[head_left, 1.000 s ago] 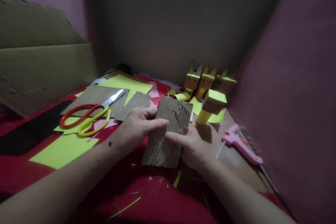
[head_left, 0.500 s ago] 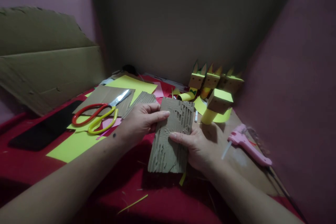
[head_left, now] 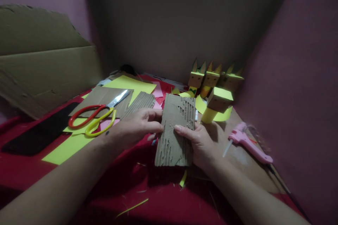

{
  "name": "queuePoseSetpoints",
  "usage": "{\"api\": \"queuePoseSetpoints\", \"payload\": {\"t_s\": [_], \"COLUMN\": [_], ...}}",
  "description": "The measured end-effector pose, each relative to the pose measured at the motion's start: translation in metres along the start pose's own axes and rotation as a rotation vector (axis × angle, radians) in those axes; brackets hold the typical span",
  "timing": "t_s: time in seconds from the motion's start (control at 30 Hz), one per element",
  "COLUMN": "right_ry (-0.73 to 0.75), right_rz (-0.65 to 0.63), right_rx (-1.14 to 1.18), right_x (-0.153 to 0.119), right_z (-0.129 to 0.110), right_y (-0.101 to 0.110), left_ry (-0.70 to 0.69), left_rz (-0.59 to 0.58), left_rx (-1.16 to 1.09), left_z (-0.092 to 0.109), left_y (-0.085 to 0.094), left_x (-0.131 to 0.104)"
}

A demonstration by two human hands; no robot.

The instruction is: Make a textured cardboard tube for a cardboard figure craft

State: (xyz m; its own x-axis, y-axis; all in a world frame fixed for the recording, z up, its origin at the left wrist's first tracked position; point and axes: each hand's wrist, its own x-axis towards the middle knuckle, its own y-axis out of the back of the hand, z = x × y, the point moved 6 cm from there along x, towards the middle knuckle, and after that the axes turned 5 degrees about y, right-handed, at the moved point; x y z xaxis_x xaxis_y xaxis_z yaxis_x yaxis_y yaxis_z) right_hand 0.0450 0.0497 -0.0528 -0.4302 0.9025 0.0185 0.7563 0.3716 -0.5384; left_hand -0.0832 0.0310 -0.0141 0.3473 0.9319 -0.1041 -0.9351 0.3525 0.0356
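Observation:
My right hand (head_left: 202, 142) grips a piece of corrugated cardboard (head_left: 174, 133) by its right edge, thumb on top and fingers hidden underneath. Patches of the cardboard's top layer are peeled away, baring the ridges. At its left edge is my left hand (head_left: 139, 124), fingers apart, the tips just at the edge; whether they touch it is hard to tell. Scissors (head_left: 92, 116) with one red and one yellow handle lie left of that hand, on flat cardboard (head_left: 89, 96) and yellow paper (head_left: 66, 149). Another ridged cardboard piece (head_left: 141, 103) lies behind my left hand.
Several cardboard figures with pointed ears (head_left: 196, 77) stand at the back right, near an earless box-headed one (head_left: 220, 102). A pink glue gun (head_left: 249, 142) lies on a cardboard sheet at right. A dark flat slab (head_left: 39, 130) and a large cardboard panel (head_left: 50, 66) are at left.
My left thumb has slid off the top of the cardboard to its left edge, and the left fingers have loosened. The cardboard has shifted slightly up and right in my right hand.

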Motion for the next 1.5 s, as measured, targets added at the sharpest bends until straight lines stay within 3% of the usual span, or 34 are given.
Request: {"api": "queuePoseSetpoints", "payload": {"t_s": [0.2,0.77,1.03,1.27,1.37,1.5], "right_ry": [0.114,0.139,0.126,0.068,0.24,0.761], "right_rz": [0.045,0.066,0.037,0.011,0.055,0.27], "right_rx": [0.025,0.051,0.045,-0.056,-0.336,-1.034], "right_x": [0.001,0.001,0.0,0.004,0.007,-0.01], "right_z": [-0.006,-0.01,-0.009,-0.006,-0.017,-0.051], "right_y": [0.002,0.002,0.0,0.002,0.009,0.005], "left_ry": [-0.065,-0.057,-0.078,-0.025,0.036,-0.001], "left_rz": [-0.032,0.092,0.179,0.354,0.421,0.481], "left_rx": [-0.045,-0.011,0.108,0.206,0.25,0.396], "left_z": [0.004,0.006,0.002,0.009,0.009,0.009], "left_y": [-0.006,-0.006,0.001,0.004,0.005,0.004], "left_x": [0.001,0.001,0.002,-0.002,-0.005,-0.007]}}
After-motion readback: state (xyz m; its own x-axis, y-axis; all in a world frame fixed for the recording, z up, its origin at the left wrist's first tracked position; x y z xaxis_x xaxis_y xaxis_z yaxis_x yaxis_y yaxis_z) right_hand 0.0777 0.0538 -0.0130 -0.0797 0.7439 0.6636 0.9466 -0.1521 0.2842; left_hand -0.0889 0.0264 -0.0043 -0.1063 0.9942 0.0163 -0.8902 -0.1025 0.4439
